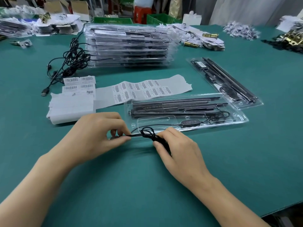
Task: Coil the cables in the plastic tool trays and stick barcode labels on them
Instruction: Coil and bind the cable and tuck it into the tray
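Left hand (101,133): pinches the cable's straight run between thumb and fingertips.
Cable (146,132): just above the counter (147,185), stretched 9-to-3 o'clock between both hands, a small loop at mid-span; its far end leads to the near tray.
Right hand (178,149): grips the gathered coil and is the nearer hand to the tray.
Near tray (242,120): 1 o'clock from the hands, just beyond the cable, long axis 9-to-3.
Single trays: two, with the far tray (250,102) at 2 o'clock.
Tray stack (129,45): one, at 12 o'clock.
Label strip (144,90): one long strip.
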A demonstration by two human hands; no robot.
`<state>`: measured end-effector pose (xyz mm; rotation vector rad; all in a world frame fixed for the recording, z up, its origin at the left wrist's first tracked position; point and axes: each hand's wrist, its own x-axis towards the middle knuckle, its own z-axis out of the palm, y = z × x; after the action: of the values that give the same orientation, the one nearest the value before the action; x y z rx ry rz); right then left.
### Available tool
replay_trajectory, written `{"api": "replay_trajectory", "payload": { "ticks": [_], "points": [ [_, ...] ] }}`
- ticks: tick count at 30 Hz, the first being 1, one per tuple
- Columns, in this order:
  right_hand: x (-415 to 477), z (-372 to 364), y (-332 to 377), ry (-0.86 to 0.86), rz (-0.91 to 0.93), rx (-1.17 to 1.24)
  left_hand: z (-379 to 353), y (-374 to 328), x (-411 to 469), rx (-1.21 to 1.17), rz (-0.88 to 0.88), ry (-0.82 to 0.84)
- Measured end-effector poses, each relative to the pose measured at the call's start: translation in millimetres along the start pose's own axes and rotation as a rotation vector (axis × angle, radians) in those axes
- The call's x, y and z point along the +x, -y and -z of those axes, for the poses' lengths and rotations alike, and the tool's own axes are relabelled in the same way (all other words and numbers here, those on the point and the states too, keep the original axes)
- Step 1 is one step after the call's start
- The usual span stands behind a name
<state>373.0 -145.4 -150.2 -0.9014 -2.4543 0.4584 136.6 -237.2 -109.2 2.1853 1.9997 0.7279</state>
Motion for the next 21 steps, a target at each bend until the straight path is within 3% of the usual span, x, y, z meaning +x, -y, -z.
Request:
{"api": "replay_trajectory", "payload": {
  "ticks": [4, 10, 16, 21],
  "points": [
    [0.2, -0.5, 0.3, 0.007, -0.005, 0.004, 3.1, -1.7, 0.4, -0.120, 0.059, 0.113],
    [0.8, -1.0, -1.2, 0.006, -0.020, 0.015, -11.1, -17.2, 2.3, -0.346, 0.288, 0.186],
    [1.6, -1.1, -1.7, -0.006, -0.035, 0.039, -29.9, -39.7, 4.3, -0.636, 0.563, 0.098],
    [0.8, 0.0, 0.1, -0.019, -0.086, 0.132, -47.3, -58.5, 2.9, -0.754, 0.586, -0.098]
  ]
}}
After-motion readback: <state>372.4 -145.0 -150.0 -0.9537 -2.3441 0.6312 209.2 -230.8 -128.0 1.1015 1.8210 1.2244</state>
